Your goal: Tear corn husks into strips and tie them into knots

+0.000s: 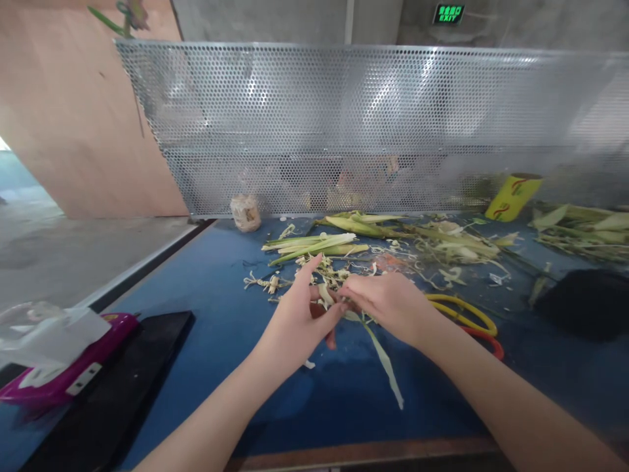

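My left hand (302, 314) and my right hand (398, 305) meet over the middle of the blue table, with fingertips nearly touching. Between them is a narrow pale green leaf strip (386, 367), its long end trailing toward the near edge. The right hand's fingers are pinched together on it. My left hand curls its thumb and fingers around a short pale piece of the leaf strip (325, 295), its index finger pointing up and away. Just beyond the hands lie a small braided plant figure (268, 283) and a bundle of cut green stalks (319, 247).
Husk-like leaves (363, 224) and dry scraps (457, 242) spread along the back. On the right are yellow and red rings (464, 311), a black item (584, 305) and a yellow roll (514, 196). A perforated metal screen (319, 98) borders the back; a magenta tissue box (69, 373) stands left.
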Demonstrator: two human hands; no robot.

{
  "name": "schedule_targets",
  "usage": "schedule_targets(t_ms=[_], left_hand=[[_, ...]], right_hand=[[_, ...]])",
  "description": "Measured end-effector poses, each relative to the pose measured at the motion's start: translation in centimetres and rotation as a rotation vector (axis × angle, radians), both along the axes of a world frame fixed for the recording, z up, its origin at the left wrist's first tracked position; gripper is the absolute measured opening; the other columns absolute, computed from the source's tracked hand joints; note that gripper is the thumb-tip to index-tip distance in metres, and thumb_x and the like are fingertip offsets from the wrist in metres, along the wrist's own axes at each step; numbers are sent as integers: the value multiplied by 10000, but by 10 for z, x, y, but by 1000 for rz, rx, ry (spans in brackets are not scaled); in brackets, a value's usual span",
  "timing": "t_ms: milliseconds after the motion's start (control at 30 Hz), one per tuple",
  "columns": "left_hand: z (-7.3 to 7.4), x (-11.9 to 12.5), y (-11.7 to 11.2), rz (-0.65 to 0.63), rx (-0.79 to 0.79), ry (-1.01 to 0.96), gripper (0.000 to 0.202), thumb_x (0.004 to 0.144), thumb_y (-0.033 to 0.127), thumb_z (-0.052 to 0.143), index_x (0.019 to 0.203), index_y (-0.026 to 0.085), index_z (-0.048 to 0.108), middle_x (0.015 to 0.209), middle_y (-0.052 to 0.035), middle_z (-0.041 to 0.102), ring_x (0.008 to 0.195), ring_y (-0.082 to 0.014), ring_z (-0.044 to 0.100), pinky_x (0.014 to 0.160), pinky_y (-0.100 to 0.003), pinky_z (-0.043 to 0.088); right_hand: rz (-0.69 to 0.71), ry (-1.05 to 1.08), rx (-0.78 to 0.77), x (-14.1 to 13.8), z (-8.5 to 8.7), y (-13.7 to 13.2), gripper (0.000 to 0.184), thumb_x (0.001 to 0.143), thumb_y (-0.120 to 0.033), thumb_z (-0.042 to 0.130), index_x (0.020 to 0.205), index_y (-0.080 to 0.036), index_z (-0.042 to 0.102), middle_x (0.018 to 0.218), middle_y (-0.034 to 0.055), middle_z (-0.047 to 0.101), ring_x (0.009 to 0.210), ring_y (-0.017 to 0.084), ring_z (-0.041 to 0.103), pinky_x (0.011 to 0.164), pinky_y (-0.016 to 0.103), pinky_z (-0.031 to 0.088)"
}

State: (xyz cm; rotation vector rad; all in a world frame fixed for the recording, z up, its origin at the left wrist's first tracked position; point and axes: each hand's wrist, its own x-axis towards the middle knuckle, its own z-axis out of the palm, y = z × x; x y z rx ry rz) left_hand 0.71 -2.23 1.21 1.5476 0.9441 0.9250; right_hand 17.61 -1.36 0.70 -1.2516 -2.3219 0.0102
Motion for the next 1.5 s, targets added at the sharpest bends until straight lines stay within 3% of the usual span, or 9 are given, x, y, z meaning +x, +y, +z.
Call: schedule_targets(t_ms=[200, 500, 600, 733, 833, 967, 1233, 1367, 1500], left_hand=[[-3, 0, 2, -14, -15, 2, 713, 749, 205, 563, 1352, 213, 182, 709, 36, 580, 421, -81, 535, 456, -220, 430], [-3, -2, 4, -26, -37, 4, 732, 746, 217, 599, 1356, 213, 194, 702, 7, 622, 487, -127, 614, 407, -193, 395], [3, 0, 3, -6, -146, -98, 756, 752, 206, 607, 1364, 181, 164, 685, -16, 640, 610, -195, 665, 359, -185, 410], [8, 3, 2, 58, -313, -277, 587, 806, 161, 540, 1315, 135, 247, 777, -79, 688, 694, -205, 683, 472, -243, 538], [8, 3, 3, 29, -371, -361, 546, 827, 186, 517, 1306, 125, 262, 845, -123, 697, 697, -213, 687, 497, -262, 557], [7, 3, 2, -56, -362, -356, 798, 736, 99, 620, 1364, 146, 130, 887, -126, 694, 732, -232, 685, 498, -260, 562], [3, 8, -1, 104, -118, -276, 987, 661, 96, 659, 1397, 234, 15, 862, -56, 685, 668, -218, 678, 439, -260, 537], [1, 9, -2, 87, 62, -110, 1085, 671, 152, 646, 1374, 277, -172, 831, -12, 686, 349, -71, 511, 388, -216, 462], [4, 8, -2, 38, 182, -80, 1022, 685, 167, 615, 1388, 294, -116, 715, 25, 672, 462, -83, 564, 502, -199, 490]], right_hand=[[-7, -37, -65, 1, 3, 0, 312, 898, -301, 339, 617, -193, 419, 523, -6, 511, 472, 107, 433, 492, 243, 197], [5, 55, -135, 0, 3, 1, 354, 905, -346, 322, 612, -189, 446, 534, -2, 530, 507, 117, 474, 508, 242, 249], [-4, 217, -195, 0, 4, 2, 317, 887, -403, 362, 688, -202, 504, 556, -8, 565, 470, 110, 482, 483, 228, 297], [16, 537, -251, 1, 4, 3, 218, 845, -421, 451, 928, -228, 508, 662, -11, 610, 416, 87, 489, 434, 211, 374], [9, 597, -210, 2, 2, 5, 207, 859, -395, 430, 940, -218, 500, 652, -17, 587, 406, 79, 486, 426, 208, 398], [-33, 492, -107, 4, -1, 8, 159, 862, -335, 440, 906, -201, 513, 621, -25, 584, 412, 73, 486, 434, 203, 385], [-3, 488, 316, 1, 0, 7, 139, 845, -196, 440, 921, -163, 551, 823, 42, 622, 726, 118, 574, 686, 247, 450], [113, 546, 142, 0, 0, 11, 149, 841, -222, 453, 893, -161, 579, 861, 50, 612, 814, 140, 555, 767, 287, 433], [335, 769, -515, 2, -3, 20, 339, 912, -341, 322, 806, -144, 576, 693, 26, 576, 623, 102, 550, 631, 247, 455]])
